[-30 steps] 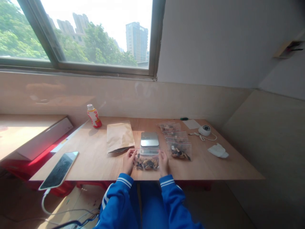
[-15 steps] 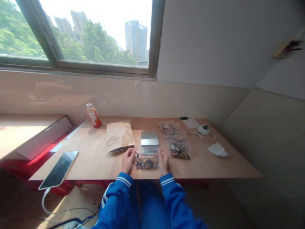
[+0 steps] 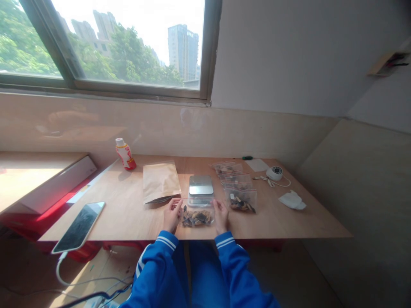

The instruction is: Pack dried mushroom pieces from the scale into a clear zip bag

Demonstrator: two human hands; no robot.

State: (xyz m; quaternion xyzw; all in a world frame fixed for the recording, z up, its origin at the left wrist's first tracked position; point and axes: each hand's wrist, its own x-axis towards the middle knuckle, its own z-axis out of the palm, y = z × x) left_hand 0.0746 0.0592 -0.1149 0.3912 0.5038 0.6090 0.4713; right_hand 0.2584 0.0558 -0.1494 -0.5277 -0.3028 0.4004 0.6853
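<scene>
Plywood desk (image 3: 109, 218) below window (image 3: 138, 87). Zip bag of dried slices (image 3: 197, 217) on desk, just in front of digital scale (image 3: 201, 186), between left hand (image 3: 171, 216) and right hand (image 3: 221, 217); fingers (image 3: 177, 205) together at bag edges, probably pinching. Bottle label (image 3: 125, 156) unreadable.

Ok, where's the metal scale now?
In the head view, the metal scale sits mid-table, just beyond the clear zip bag between the left hand and right hand, with the kraft paper envelope to its left.
</scene>
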